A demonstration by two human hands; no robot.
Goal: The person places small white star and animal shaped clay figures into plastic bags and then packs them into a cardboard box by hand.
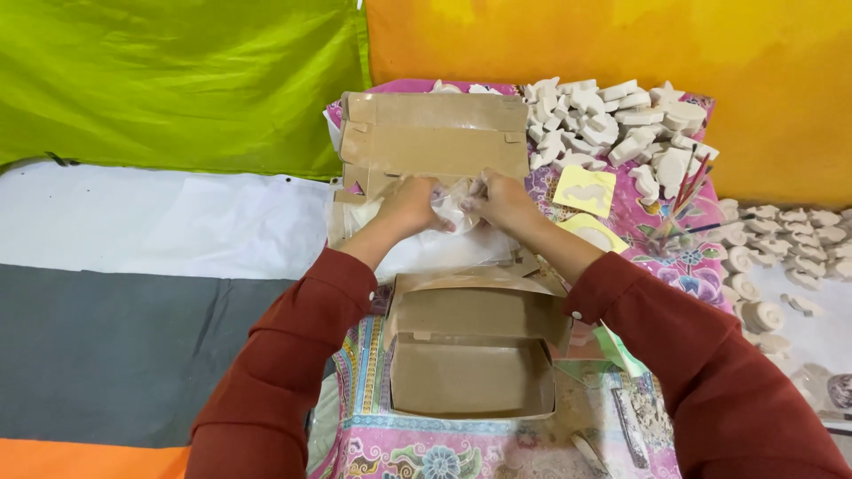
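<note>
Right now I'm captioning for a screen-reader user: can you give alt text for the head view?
Both hands, left hand and right hand, grip a crinkled clear plastic bag above an open brown cardboard box. A heap of white plaster shapes lies behind on a pink patterned cloth.

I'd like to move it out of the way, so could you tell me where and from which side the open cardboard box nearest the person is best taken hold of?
Probably by the two short side walls of the open cardboard box, one hand coming in from each side. It sits upright with its mouth facing up and its lid flap folded back on the far side, so the side walls are bare. The left hand and right hand are busy on the clear plastic bag beyond it.
</note>
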